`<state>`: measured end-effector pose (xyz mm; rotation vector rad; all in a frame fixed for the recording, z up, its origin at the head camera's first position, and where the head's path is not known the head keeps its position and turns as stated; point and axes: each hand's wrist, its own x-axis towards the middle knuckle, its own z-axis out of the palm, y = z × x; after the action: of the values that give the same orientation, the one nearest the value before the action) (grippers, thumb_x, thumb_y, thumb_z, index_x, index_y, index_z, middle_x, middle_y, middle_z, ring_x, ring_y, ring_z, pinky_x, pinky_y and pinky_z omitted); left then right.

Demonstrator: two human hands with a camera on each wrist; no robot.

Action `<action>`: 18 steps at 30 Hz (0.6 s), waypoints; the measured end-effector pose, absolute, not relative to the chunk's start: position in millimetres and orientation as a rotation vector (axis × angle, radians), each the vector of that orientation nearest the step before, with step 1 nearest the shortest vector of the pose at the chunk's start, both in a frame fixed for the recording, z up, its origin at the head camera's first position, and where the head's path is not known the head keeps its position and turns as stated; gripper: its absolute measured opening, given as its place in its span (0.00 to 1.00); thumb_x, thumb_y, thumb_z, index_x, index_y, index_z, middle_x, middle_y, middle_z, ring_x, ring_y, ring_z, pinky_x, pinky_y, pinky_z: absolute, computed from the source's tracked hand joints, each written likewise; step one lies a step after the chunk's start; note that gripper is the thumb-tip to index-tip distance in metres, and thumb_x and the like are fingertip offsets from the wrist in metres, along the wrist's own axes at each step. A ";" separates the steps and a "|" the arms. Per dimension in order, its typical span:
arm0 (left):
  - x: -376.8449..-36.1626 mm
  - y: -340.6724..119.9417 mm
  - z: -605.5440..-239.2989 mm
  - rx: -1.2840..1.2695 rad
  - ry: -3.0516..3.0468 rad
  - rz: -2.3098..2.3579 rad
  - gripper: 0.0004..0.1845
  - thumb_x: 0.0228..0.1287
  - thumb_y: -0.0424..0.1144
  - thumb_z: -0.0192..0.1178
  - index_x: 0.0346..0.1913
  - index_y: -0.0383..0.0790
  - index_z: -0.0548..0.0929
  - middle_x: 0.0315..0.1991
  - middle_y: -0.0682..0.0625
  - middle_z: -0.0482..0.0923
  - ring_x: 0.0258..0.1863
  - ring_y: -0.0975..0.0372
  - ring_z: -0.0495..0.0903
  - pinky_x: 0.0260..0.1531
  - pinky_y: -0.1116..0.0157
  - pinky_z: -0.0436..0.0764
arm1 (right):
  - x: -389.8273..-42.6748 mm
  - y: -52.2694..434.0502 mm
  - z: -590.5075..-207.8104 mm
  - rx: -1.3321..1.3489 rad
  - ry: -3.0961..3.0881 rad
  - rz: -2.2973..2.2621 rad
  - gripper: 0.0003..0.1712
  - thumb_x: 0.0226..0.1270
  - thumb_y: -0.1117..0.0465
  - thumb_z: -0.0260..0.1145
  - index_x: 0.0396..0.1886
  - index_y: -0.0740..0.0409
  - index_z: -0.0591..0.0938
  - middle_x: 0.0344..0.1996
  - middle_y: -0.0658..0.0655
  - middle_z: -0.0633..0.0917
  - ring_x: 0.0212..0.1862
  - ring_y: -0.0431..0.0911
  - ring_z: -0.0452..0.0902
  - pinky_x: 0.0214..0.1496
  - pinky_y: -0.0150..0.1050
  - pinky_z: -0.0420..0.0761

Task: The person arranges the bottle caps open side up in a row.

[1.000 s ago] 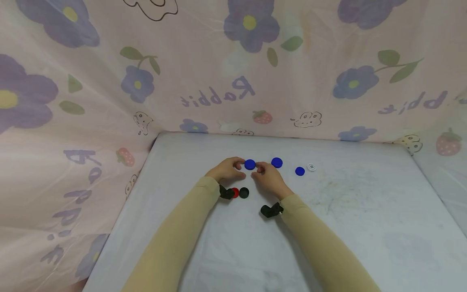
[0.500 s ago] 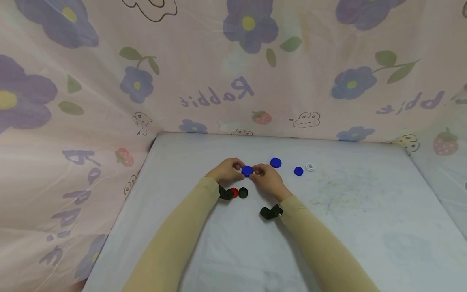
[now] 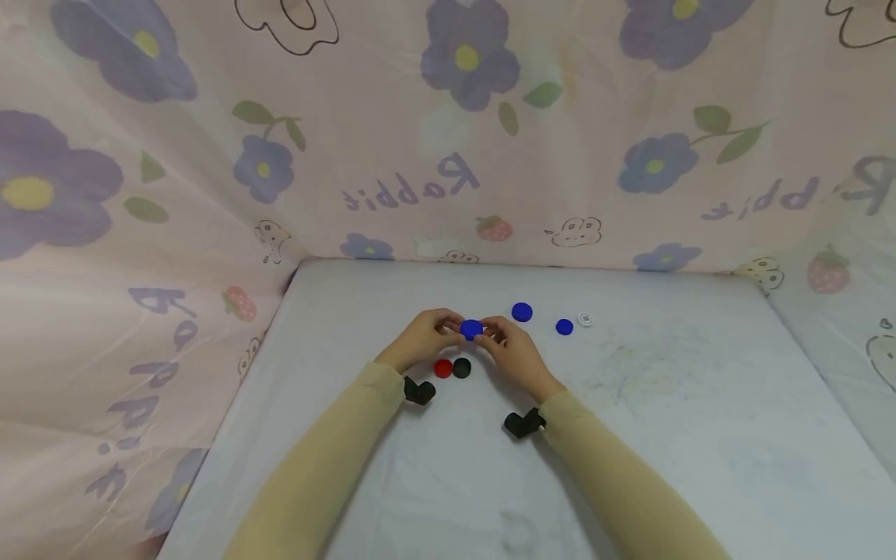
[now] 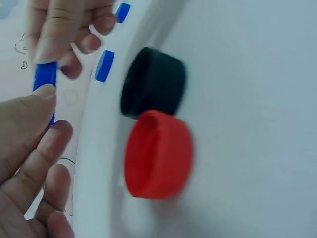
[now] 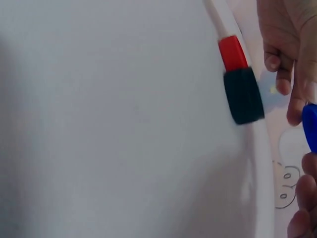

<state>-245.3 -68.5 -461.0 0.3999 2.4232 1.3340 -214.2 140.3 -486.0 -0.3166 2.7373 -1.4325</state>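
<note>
Worktop (image 3: 665, 435) lies pale beneath the left hand (image 3: 420, 338) and right hand (image 3: 514, 354), their fingers in narrow pinches at opposite edges of one blue cap (image 3: 471, 330) between them. Uneven squeezing could, I reckon, flip it loose; a dip of the left hand could scatter the black cap (image 3: 462, 368) and red cap (image 3: 443, 369), side by side nearby.

there are three blue caps (image 3: 471, 330) (image 3: 521, 312) (image 3: 564, 327), one red cap (image 3: 443, 368), one black cap (image 3: 462, 368) and one white disc (image 3: 586, 319); also two hands (image 3: 420, 339) (image 3: 517, 355), two sleeves (image 3: 318, 463) (image 3: 619, 463), two black wrist cameras (image 3: 421, 393) (image 3: 523, 424) and one table (image 3: 700, 435).
</note>
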 end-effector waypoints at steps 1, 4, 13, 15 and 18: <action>-241.6 -70.1 -460.5 0.386 2.432 1.339 0.16 0.63 0.45 0.66 0.53 0.49 0.81 0.44 0.58 0.80 0.47 0.59 0.74 0.48 0.57 0.73 | -212.3 138.7 -483.9 -0.333 2.751 -1.418 0.21 0.69 0.48 0.62 0.57 0.51 0.77 0.37 0.50 0.81 0.38 0.45 0.75 0.36 0.39 0.76; -232.6 -72.7 -461.6 0.370 2.447 1.337 0.16 0.63 0.48 0.65 0.53 0.52 0.81 0.44 0.60 0.80 0.48 0.60 0.74 0.49 0.57 0.73 | -207.1 136.8 -479.6 -0.368 2.780 -1.380 0.21 0.69 0.48 0.62 0.57 0.50 0.77 0.37 0.48 0.80 0.37 0.44 0.74 0.34 0.38 0.76; -220.8 -71.0 -465.0 0.417 2.480 1.330 0.17 0.63 0.49 0.65 0.53 0.51 0.81 0.43 0.58 0.79 0.46 0.61 0.75 0.44 0.60 0.76 | -196.7 141.6 -479.8 -0.435 2.790 -1.365 0.19 0.69 0.54 0.64 0.57 0.53 0.77 0.36 0.49 0.81 0.35 0.44 0.75 0.33 0.39 0.77; -219.4 -70.7 -465.6 0.420 2.480 1.331 0.17 0.64 0.49 0.65 0.54 0.51 0.80 0.43 0.57 0.79 0.45 0.61 0.75 0.43 0.61 0.76 | -195.2 142.4 -480.7 -0.432 2.785 -1.374 0.19 0.69 0.54 0.64 0.57 0.52 0.77 0.36 0.49 0.81 0.35 0.44 0.75 0.35 0.39 0.77; -217.3 -70.4 -465.5 0.433 2.485 1.336 0.18 0.65 0.49 0.64 0.55 0.49 0.80 0.43 0.56 0.78 0.45 0.61 0.75 0.44 0.61 0.76 | -193.3 142.8 -480.5 -0.421 2.777 -1.386 0.19 0.69 0.54 0.64 0.57 0.52 0.77 0.37 0.48 0.81 0.36 0.44 0.75 0.36 0.39 0.76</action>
<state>-217.3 -70.4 -465.5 0.4328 2.4847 1.3365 -193.3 142.8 -480.5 -0.4213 2.7770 -1.3862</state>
